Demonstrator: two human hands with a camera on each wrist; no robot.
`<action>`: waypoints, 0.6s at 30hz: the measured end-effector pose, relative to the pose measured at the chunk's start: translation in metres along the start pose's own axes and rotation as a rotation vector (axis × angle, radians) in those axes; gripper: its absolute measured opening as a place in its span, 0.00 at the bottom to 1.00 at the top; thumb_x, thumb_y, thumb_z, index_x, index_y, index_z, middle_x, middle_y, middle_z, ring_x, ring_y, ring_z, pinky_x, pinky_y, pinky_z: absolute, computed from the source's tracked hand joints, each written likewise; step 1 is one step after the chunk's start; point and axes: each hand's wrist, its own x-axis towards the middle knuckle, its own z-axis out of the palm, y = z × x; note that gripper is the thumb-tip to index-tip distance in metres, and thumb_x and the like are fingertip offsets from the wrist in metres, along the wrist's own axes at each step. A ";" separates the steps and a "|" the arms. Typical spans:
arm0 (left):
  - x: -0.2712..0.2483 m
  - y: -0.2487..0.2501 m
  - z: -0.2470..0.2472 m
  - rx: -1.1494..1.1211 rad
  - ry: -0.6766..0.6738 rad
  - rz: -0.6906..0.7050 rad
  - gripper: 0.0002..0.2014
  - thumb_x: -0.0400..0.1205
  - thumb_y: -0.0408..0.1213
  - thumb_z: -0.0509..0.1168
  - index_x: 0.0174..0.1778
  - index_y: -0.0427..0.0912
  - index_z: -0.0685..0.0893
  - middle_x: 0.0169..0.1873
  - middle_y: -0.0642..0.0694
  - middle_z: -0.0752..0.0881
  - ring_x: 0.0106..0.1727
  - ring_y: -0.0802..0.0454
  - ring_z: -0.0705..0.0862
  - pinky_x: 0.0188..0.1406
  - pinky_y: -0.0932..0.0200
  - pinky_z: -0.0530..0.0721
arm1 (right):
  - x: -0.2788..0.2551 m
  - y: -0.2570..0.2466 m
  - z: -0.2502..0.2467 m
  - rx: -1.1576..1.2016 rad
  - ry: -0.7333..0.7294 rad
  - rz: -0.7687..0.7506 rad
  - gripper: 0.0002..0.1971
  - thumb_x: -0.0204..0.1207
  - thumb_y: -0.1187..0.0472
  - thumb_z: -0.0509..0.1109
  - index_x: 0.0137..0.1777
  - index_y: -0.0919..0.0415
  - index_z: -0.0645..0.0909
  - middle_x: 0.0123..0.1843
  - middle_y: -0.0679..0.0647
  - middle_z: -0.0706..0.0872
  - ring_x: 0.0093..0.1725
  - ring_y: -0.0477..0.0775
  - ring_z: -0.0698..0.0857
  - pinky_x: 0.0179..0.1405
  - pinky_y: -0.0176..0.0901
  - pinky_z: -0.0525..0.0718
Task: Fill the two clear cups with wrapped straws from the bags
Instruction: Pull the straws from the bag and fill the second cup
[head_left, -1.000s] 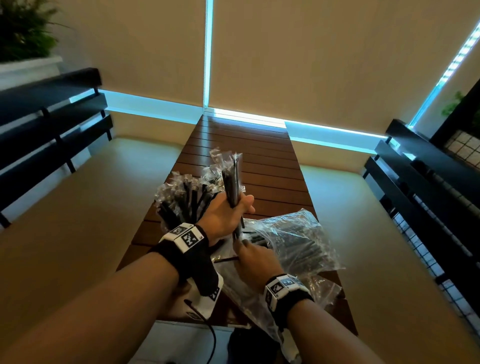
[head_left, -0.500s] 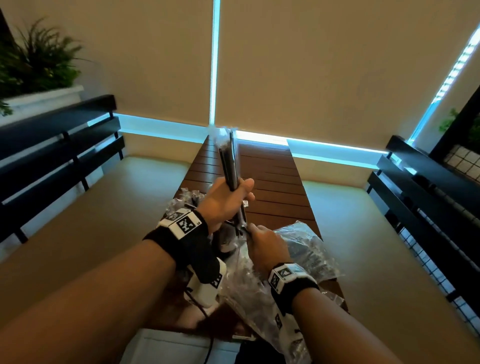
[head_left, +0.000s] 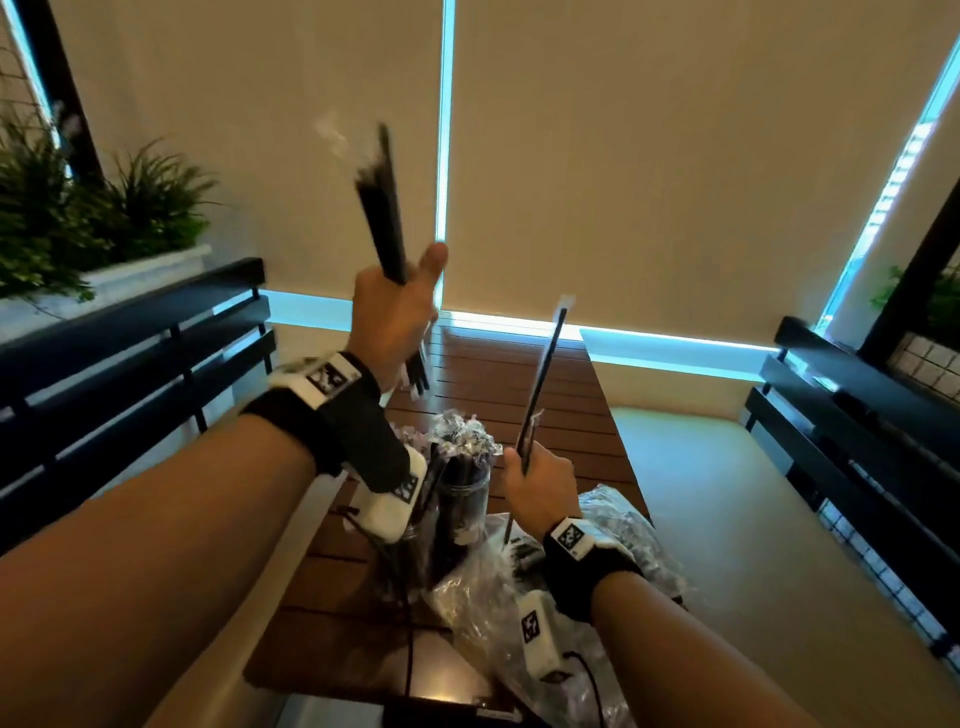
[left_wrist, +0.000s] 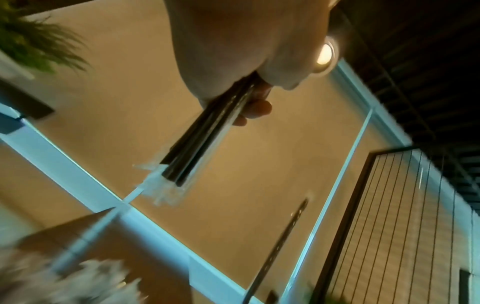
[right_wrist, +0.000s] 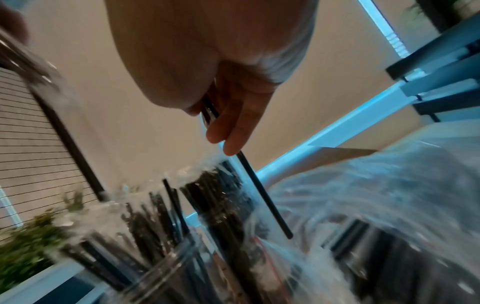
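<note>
Left hand (head_left: 396, 317) grips a straw bundle (head_left: 383, 208) high over the surface (head_left: 524, 395); right hand (head_left: 540, 486) pinches one straw (head_left: 543, 384) beside two packed cups (head_left: 462, 499), bag (head_left: 623, 525) at right edge.

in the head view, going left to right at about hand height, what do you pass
Green potted plant → left hand gripping a bundle of black wrapped straws → single black wrapped straw held upright by the right hand → dark slatted bench back.
</note>
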 end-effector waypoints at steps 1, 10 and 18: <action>-0.007 -0.012 0.001 0.063 -0.071 0.002 0.26 0.75 0.64 0.73 0.26 0.49 0.70 0.17 0.56 0.72 0.27 0.50 0.75 0.40 0.46 0.83 | 0.002 -0.009 -0.002 -0.011 -0.002 -0.046 0.13 0.83 0.51 0.62 0.36 0.51 0.73 0.34 0.54 0.86 0.37 0.59 0.84 0.36 0.44 0.76; -0.046 -0.062 0.039 0.349 -0.161 -0.144 0.20 0.83 0.55 0.67 0.36 0.42 0.85 0.30 0.47 0.86 0.37 0.46 0.85 0.38 0.53 0.81 | 0.004 -0.041 -0.020 -0.084 -0.156 -0.338 0.07 0.80 0.56 0.63 0.43 0.57 0.76 0.37 0.54 0.86 0.36 0.59 0.84 0.36 0.52 0.83; -0.039 -0.068 0.035 0.224 -0.148 -0.054 0.24 0.84 0.62 0.60 0.37 0.43 0.80 0.29 0.49 0.83 0.32 0.50 0.82 0.38 0.50 0.81 | 0.027 -0.037 -0.054 -0.062 -0.034 -0.279 0.07 0.83 0.63 0.63 0.51 0.62 0.82 0.40 0.52 0.85 0.37 0.52 0.82 0.36 0.41 0.76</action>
